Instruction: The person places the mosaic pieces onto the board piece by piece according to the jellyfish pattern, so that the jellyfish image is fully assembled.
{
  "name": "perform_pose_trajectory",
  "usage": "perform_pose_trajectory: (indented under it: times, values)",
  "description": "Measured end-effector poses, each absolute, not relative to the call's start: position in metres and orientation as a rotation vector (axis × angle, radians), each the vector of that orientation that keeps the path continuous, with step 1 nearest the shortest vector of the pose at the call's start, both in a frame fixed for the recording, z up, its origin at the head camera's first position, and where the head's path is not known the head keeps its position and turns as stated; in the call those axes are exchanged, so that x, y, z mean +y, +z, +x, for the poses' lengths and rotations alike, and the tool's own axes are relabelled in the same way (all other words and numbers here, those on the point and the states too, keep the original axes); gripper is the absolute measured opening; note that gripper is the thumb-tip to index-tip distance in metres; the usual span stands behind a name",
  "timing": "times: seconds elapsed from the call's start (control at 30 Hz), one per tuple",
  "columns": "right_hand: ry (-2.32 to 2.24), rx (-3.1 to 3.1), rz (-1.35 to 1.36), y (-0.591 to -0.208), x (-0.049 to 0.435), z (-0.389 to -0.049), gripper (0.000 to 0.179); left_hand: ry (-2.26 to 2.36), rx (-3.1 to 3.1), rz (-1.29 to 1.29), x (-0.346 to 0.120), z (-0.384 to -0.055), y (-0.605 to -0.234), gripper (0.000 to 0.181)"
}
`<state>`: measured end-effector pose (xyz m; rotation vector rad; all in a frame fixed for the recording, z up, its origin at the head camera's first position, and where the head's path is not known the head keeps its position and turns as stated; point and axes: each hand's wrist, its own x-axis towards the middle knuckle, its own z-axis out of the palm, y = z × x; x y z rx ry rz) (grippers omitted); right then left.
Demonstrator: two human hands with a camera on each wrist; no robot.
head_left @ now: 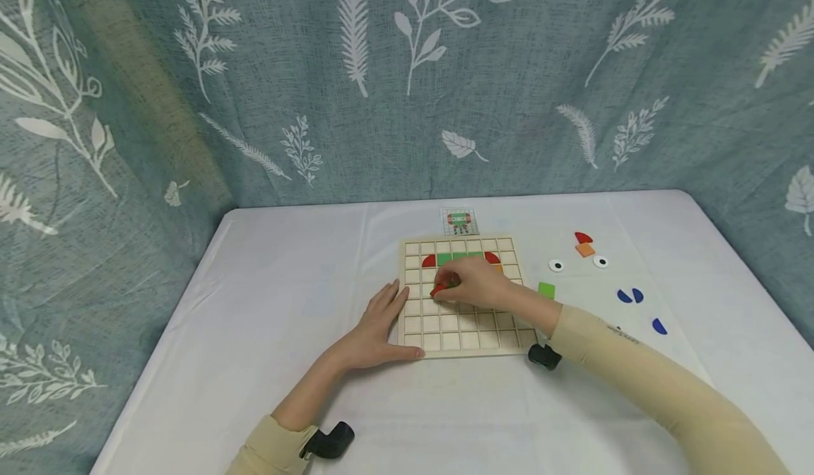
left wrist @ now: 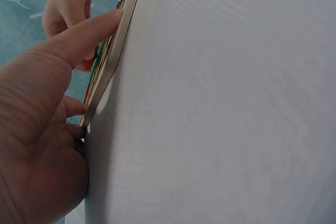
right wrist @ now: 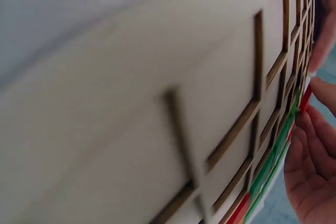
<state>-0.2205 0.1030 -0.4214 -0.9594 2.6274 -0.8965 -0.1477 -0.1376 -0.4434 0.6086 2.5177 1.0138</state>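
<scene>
My right hand (head_left: 475, 283) is over the wooden grid board (head_left: 449, 324) and pinches a small red piece (head_left: 438, 289) between thumb and fingertips. In the right wrist view that red piece (right wrist: 306, 98) sits right at the grid, beside a green strip. My left hand (head_left: 375, 330) rests at the board's left side, fingers spread along the edge and thumb on the near left corner. On the board's upper rows lie green squares (head_left: 459, 256) between a red quarter-round (head_left: 429, 261) and another red quarter-round (head_left: 492, 258). Part of the grid is hidden beneath my right hand.
Behind the board lies a pattern card (head_left: 459, 222). To the right are a red quarter-round (head_left: 583, 237), an orange square (head_left: 585, 249), eye discs (head_left: 556, 266), a green square (head_left: 546, 290) and several blue pieces (head_left: 659, 326). A patterned curtain (head_left: 381, 143) hangs behind the white-covered table (head_left: 286, 270).
</scene>
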Motion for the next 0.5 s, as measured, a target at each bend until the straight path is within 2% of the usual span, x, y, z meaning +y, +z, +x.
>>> perform_pose_trajectory:
  times: [0.3, 0.5]
  values:
    - [-0.808, 2.712, -1.042, -0.419, 0.09, -0.225, 0.021, 1.016, 2.508, 0.625, -0.139, -0.149, -0.444, 0.108]
    - [-0.801, 2.637, -1.223, -0.42, 0.096, -0.228, 0.016, 1.019, 2.514, 0.617, -0.139, -0.148, -0.444, 0.109]
